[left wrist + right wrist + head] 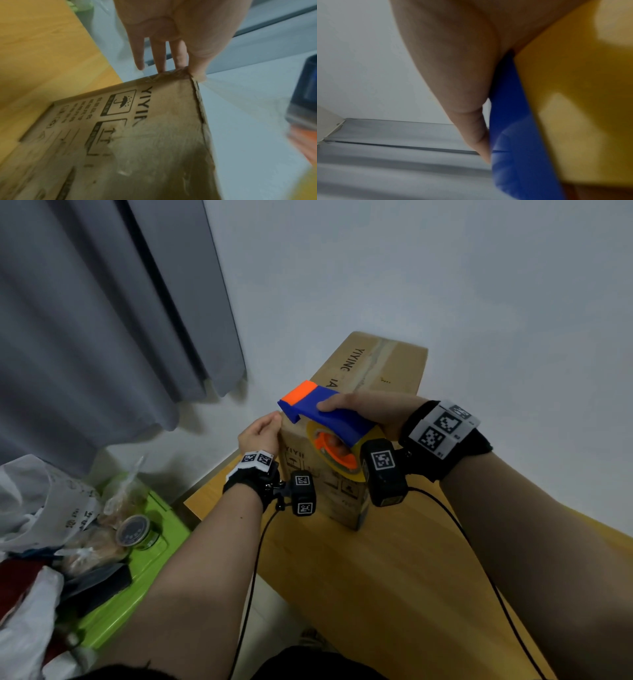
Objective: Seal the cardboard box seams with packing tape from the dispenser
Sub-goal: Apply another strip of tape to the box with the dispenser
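A brown cardboard box (380,364) lies on the wooden table, its printed end face (154,135) towards me. My left hand (263,429) is at the box's near left top corner. In the left wrist view its straight fingertips (161,69) and thumb press crinkled clear tape onto that corner. From there a strip of clear tape (240,94) stretches right to the dispenser (305,94). My right hand (370,409) grips the blue and orange tape dispenser (329,412), holding it just above the box's near top edge. Its yellow roll (337,451) hangs in front of the end face.
The wooden table (376,594) extends towards me, crossed by black wrist-camera cables. A green bin (144,559) with bags and a tin stands left of the table. A grey curtain (102,320) hangs at the left and a white wall runs behind the box.
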